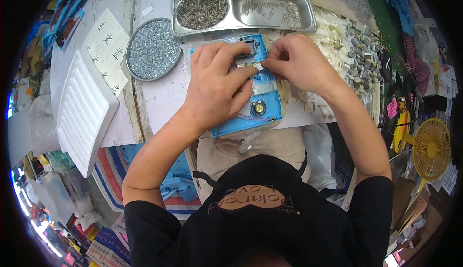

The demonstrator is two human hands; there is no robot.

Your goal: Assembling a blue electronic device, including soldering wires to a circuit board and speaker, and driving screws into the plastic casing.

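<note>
A blue plastic casing [270, 104] lies on the table in front of me, with a round black speaker [258, 108], thin wires and a pale rectangular part [264, 88] in it. My left hand [212, 81] grips the casing from its left side, with the fingers bent over it and the thumb near its middle. From the right, my right hand [305, 62] pinches thumb and forefinger together at the casing's right edge. Beside those fingertips sits a small whitish part [258, 66]. Whatever lies between the pinched fingers is hidden.
Beyond the casing stands a metal compartment tray [236, 31] of small springs. A round dish [154, 76] of small screws is to its left, near a white ribbed tray [87, 117]. White plastic parts [333, 35] and small motors [361, 59] are heaped at right. A yellow fan [432, 149] stands farther right.
</note>
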